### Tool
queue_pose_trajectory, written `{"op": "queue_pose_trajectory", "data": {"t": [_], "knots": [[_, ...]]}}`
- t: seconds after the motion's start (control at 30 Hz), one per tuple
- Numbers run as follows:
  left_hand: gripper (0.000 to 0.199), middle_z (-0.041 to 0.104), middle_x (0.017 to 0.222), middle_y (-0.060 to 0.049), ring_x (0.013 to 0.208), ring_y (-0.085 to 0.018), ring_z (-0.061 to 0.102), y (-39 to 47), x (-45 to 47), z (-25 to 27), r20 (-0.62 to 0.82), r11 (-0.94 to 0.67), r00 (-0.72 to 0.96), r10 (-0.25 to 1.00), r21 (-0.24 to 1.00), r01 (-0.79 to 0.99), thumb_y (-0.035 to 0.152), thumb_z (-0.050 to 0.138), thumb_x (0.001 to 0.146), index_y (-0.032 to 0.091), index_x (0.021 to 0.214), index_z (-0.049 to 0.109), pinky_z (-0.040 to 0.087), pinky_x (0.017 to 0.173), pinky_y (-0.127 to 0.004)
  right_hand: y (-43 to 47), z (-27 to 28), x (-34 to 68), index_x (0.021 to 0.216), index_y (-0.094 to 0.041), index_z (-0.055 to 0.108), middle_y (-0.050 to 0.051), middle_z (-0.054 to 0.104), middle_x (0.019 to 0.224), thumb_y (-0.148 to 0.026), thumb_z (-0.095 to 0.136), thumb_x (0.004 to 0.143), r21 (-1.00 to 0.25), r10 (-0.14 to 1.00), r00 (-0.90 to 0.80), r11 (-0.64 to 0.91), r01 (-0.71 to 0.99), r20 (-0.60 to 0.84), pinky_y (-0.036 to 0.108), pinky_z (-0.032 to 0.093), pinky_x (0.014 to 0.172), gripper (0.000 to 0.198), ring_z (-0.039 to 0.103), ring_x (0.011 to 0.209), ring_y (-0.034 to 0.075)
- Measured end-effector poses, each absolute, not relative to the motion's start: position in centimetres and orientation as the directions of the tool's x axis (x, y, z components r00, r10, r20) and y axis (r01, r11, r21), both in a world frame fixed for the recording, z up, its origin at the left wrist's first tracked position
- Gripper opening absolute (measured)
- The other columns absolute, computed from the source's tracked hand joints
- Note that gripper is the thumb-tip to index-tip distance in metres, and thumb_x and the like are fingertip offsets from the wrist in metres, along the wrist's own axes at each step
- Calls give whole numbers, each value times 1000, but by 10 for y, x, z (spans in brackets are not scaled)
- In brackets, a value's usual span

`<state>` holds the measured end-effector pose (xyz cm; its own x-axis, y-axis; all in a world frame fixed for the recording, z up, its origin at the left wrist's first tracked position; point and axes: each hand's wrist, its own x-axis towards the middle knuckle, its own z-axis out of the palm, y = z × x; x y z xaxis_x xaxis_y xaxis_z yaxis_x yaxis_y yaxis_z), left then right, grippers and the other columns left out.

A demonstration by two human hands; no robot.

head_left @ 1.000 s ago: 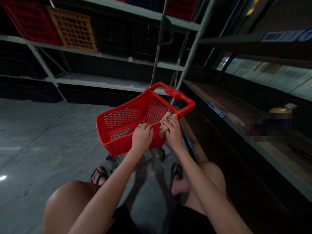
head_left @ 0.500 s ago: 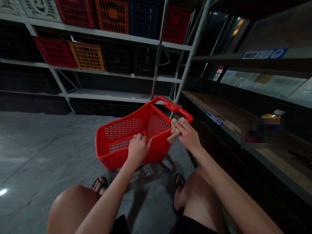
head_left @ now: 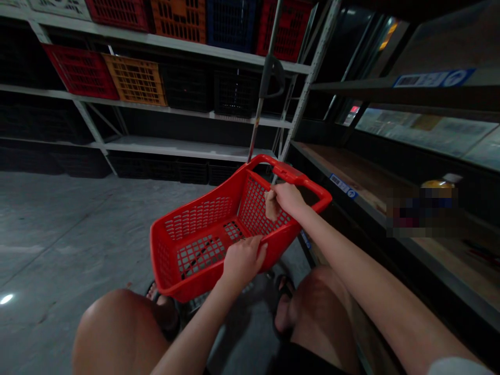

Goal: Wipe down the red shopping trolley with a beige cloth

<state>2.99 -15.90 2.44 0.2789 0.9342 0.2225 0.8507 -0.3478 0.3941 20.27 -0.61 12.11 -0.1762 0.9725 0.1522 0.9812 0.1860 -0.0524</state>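
A red plastic shopping cart (head_left: 187, 285) stands on the floor in front of me, its perforated basket tilted toward my knees. My left hand (head_left: 242, 256) is closed over the near side rim of the basket. My right hand (head_left: 289, 198) grips a crumpled beige cloth (head_left: 271, 207) against the perforated end panel, just below the cart's handle (head_left: 289, 173). Part of the cloth hangs down inside the basket, and the rest is hidden in my fingers.
Metal shelving (head_left: 183, 148) at the back carries red, orange, blue and black crates, such as an orange crate (head_left: 135, 80). A pole with a dark grip (head_left: 271, 77) rises behind the cart. On my right runs a wooden shelf (head_left: 324, 156) holding a yellow-topped bottle (head_left: 437, 184) beside a blurred patch.
The cart has tipped and come nearer to me, showing more of its basket floor. My right hand has moved the cloth from the top rim corner to the inside of the end panel.
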Motion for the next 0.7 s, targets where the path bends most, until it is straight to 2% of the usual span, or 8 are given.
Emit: {"op": "queue_pose_trajectory", "data": {"t": [0.2,0.33,0.5,0.7], "knots": [[34,78,115,-8,99,-24,76,-194,43,22,169,-359,317,933,379,853,29,45,106,25,134,64,60,84,-35,52,116,157,124,-16,76,17,77,125,-20,47,103,-99,949,-256,277,956,186,29,50,100,35,72,116,24],[43,78,115,-8,96,-23,77,-204,48,19,123,-363,342,931,360,859,16,50,101,26,141,60,61,79,-34,73,116,144,120,-11,77,21,76,124,-14,47,100,-116,944,-274,298,948,185,33,50,102,36,72,116,27],[38,78,116,-7,98,-23,77,-200,43,26,90,-336,328,941,383,860,19,48,103,28,138,61,59,80,-31,57,114,180,129,-21,75,8,75,134,-5,49,93,-156,915,-358,387,909,185,29,48,109,47,70,123,21],[34,80,112,-5,96,-24,78,-188,32,31,105,-313,297,949,402,860,31,43,108,31,133,65,55,74,-30,-18,122,265,130,-22,75,4,75,133,0,49,87,-163,897,-422,439,883,129,30,51,107,55,71,122,23]]}}
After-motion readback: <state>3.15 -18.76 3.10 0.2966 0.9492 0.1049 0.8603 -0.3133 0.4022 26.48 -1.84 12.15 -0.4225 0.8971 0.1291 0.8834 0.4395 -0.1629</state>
